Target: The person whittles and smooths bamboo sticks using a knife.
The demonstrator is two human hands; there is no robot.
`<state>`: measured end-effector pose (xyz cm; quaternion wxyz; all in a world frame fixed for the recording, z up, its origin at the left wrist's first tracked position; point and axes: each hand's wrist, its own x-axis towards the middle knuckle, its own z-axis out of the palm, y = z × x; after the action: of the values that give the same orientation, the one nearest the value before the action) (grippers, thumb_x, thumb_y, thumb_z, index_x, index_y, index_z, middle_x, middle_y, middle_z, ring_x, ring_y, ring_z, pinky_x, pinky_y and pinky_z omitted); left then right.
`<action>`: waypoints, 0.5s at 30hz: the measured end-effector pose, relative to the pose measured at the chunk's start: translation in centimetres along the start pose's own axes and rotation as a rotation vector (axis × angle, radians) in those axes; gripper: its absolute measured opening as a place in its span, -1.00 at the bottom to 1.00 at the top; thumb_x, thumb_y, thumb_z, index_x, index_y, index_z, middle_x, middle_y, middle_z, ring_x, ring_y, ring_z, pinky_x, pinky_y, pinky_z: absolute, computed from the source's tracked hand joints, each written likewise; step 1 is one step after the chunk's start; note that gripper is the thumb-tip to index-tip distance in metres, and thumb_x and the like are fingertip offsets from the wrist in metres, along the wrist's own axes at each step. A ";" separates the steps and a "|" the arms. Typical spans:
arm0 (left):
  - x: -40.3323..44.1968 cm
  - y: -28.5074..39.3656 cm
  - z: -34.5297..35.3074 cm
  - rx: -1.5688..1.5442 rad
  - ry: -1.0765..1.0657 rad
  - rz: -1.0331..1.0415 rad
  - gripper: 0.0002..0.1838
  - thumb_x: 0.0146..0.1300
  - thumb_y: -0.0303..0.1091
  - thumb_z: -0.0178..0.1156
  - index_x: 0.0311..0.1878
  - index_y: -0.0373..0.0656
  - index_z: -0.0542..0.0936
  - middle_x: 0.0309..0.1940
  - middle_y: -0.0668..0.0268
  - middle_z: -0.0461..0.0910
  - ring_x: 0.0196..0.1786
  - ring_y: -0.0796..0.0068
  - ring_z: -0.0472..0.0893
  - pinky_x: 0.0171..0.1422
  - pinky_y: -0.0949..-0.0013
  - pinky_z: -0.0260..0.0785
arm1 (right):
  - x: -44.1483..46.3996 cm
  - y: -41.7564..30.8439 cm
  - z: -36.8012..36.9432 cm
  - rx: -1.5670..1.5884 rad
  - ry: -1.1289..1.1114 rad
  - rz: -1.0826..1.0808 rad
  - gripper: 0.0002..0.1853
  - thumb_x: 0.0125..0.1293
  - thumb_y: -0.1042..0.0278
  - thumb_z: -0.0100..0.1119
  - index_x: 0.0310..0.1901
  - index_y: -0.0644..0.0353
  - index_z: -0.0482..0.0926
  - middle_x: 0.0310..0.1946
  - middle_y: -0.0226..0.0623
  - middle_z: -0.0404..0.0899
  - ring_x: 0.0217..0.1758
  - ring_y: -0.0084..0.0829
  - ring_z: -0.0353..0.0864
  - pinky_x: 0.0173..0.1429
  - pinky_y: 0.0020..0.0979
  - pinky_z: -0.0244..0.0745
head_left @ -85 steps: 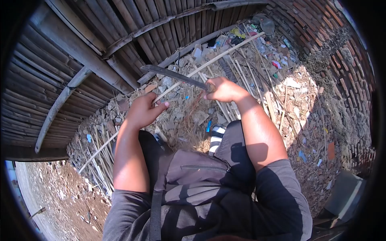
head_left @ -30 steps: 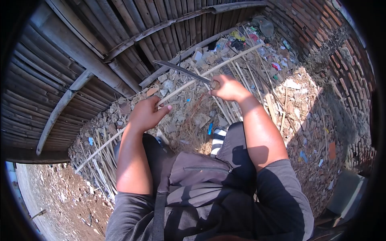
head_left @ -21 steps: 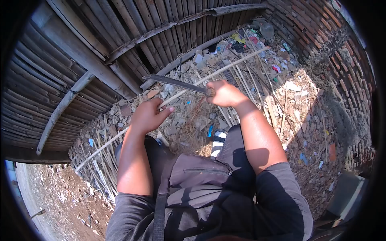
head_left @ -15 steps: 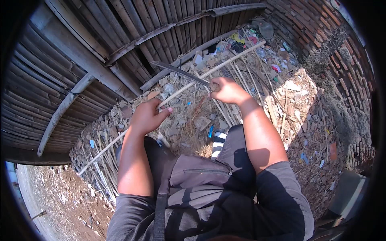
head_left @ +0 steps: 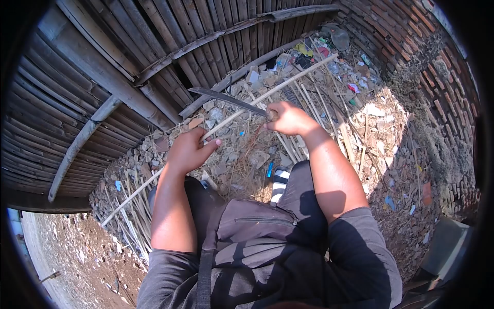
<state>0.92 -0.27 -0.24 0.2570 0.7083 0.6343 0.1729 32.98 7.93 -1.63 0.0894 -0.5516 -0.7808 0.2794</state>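
Left hand (head_left: 188, 149) round a pale stick (head_left: 280, 87), right hand (head_left: 290, 119) clenched on the handle of a long knife (head_left: 222, 97).

Both arms reach forward, elbows bent; the left fingers curl over the stick, thumb held out toward the right hand, while the right fist points the blade leftward, beyond the left hand. The stick runs from below the left forearm up past the right fist's far side; the blade crosses it between the hands, though whether they touch is hard to tell. More sticks (head_left: 135, 206) lie beside the left forearm.
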 end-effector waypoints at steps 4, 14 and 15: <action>0.1 0.0 -0.1 0.017 -0.010 0.004 -0.36 0.28 0.27 0.42 -0.12 -0.26 0.69 -0.46 0.07 0.66 -0.32 -0.02 0.72 -0.18 0.02 0.50 | -0.4 -0.4 0.2 -0.024 0.012 0.025 -0.45 0.18 0.01 0.50 0.14 0.13 0.68 0.09 0.11 0.71 0.23 0.09 0.69 0.30 -0.06 0.58; -0.1 0.1 -0.4 0.039 -0.020 -0.014 -0.36 0.28 0.27 0.41 -0.09 -0.24 0.70 -0.43 0.08 0.68 -0.29 -0.02 0.73 -0.16 0.01 0.51 | -0.1 -1.1 0.1 -0.077 -0.085 0.061 -0.31 0.24 -0.01 0.48 0.36 0.09 0.58 0.28 0.05 0.63 0.35 0.02 0.64 0.43 -0.11 0.53; -0.1 0.3 -0.5 0.047 -0.040 -0.027 -0.36 0.29 0.26 0.41 -0.06 -0.25 0.70 -0.40 0.07 0.69 -0.26 -0.01 0.74 -0.13 0.03 0.51 | -0.1 -1.3 -0.1 -0.107 -0.129 0.088 -0.23 0.26 -0.02 0.47 0.47 0.09 0.53 0.38 0.03 0.59 0.42 0.00 0.61 0.50 -0.14 0.51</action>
<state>0.87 -0.35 0.32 0.2552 0.7087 0.6426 0.1403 31.99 7.58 -0.82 -0.0030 -0.5704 -0.7737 0.2759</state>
